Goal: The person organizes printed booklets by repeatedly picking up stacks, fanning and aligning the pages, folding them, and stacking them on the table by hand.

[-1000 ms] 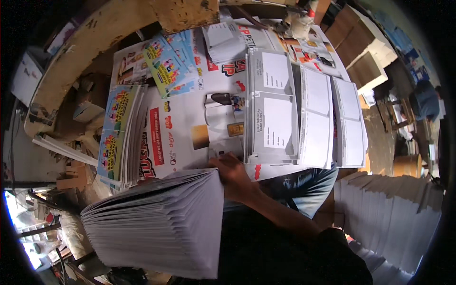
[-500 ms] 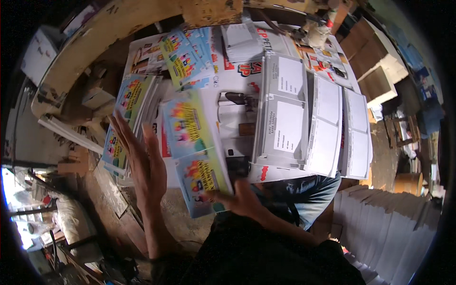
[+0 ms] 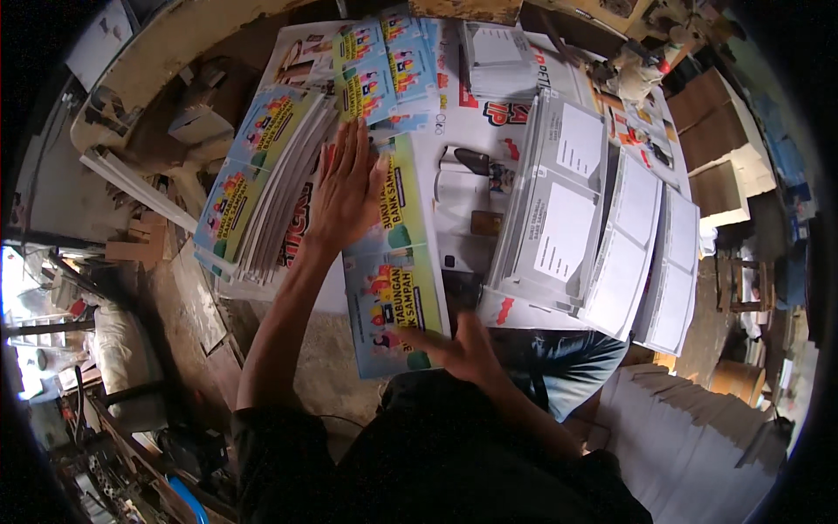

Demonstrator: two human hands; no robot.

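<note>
A long blue, yellow and green printed cover sheet (image 3: 406,253) lies lengthwise before me, its near end reaching past the table's front edge. My left hand (image 3: 346,203) rests flat over its far left part, fingers stretched out. At the near right edge, my right hand (image 3: 467,351) pinches the sheet, thumb on top and the other fingers mostly hidden beneath. To the left is a fanned stack of matching folded covers (image 3: 262,144) with white pages showing along the side. More loose covers (image 3: 406,65) overlap beyond my left hand.
On the right stand stacks of grey-and-white printed sheets (image 3: 559,231) and white form sheets (image 3: 621,249). A smaller stack (image 3: 502,57) sits at the back. Poster paper (image 3: 463,192) covers the table. Tall paper piles (image 3: 672,445) rise at lower right; cardboard boxes (image 3: 720,122) stand beyond.
My left hand has moved right, from beside the left stack onto the cover sheet. My right hand keeps its grip on the near edge. The view has shifted, moving the table's contents within the picture.
</note>
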